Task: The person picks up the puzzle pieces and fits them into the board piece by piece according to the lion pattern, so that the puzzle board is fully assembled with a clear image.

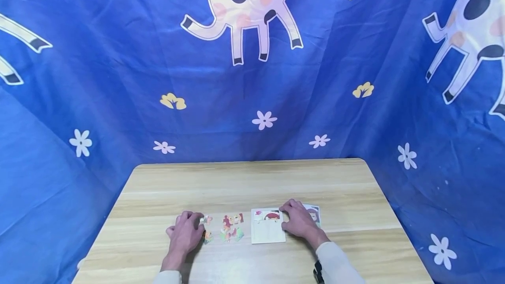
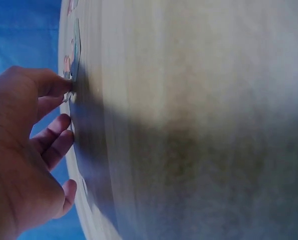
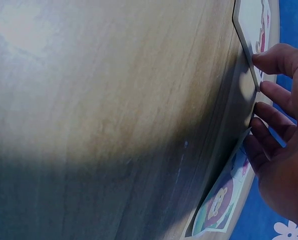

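Note:
My left hand [image 1: 186,232] is at the left end of a group of loose jigsaw puzzle pieces [image 1: 232,227]. Its thumb and index finger bend toward a small pink-and-white puzzle piece [image 1: 206,219], fingertips right at its edge; I cannot tell whether they pinch it. An orange-and-green piece [image 1: 208,236] lies just below the thumb. On the right, a white puzzle board [image 1: 268,232] has a few pieces fitted along its top. My right hand [image 1: 298,219] touches that board's upper right corner, thumb at the side edge [image 3: 249,52], other fingers loosely spread.
A printed picture card [image 1: 314,214] with a lion's face lies partly under my right hand. Everything rests on a light wooden table [image 1: 252,183]. Blue cloth [image 1: 244,100] with cows and flowers hangs behind and on both sides.

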{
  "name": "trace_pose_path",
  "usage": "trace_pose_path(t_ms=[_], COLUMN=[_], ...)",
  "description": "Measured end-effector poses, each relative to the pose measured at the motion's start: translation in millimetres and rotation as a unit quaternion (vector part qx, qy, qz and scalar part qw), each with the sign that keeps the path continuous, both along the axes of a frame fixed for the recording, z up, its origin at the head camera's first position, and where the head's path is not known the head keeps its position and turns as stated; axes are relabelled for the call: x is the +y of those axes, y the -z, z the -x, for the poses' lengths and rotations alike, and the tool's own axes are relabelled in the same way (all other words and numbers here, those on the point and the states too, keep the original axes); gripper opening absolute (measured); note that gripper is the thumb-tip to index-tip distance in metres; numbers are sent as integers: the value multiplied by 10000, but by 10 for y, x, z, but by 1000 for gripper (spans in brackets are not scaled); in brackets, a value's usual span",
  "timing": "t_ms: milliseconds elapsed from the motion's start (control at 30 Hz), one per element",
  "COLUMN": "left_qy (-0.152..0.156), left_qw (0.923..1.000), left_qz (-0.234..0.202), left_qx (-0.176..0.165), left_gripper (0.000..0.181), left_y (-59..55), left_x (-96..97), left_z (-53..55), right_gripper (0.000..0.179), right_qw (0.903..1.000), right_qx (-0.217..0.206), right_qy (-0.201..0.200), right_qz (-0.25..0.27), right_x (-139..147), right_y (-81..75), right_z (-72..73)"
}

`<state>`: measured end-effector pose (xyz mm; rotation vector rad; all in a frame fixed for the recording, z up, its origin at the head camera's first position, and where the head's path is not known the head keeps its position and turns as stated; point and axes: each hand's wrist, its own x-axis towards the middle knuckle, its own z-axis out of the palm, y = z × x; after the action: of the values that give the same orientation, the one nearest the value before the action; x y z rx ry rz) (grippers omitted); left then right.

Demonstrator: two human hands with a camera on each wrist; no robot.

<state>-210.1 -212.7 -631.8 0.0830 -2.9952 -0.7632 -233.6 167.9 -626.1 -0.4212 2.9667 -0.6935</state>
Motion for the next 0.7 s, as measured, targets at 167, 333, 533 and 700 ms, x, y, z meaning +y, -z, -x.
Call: trace_pose_path(t_ms=[167, 333, 533, 700], left_qy=[17, -26, -128, -174], left_qw=[9997, 9992, 9966, 9920], left_qz=[-18, -260, -792, -1241], left_qx=[254, 292, 174, 170], left_gripper=[34, 31, 25, 21], left_y=[-7, -11, -21, -43], left_x=[5, 18, 74, 152], left_z=[15, 8, -21, -28], right_gripper=[52, 52, 51, 51], right_qw=[10000, 10000, 10000, 9999], right_qx=[-18, 5, 31, 82], right_qy=[11, -22, -37, -47], right_qz=[-45, -37, -57, -54], right_x=[3, -1, 4, -2], right_y=[-10, -11, 5, 11], right_z=[28, 41, 25, 21])
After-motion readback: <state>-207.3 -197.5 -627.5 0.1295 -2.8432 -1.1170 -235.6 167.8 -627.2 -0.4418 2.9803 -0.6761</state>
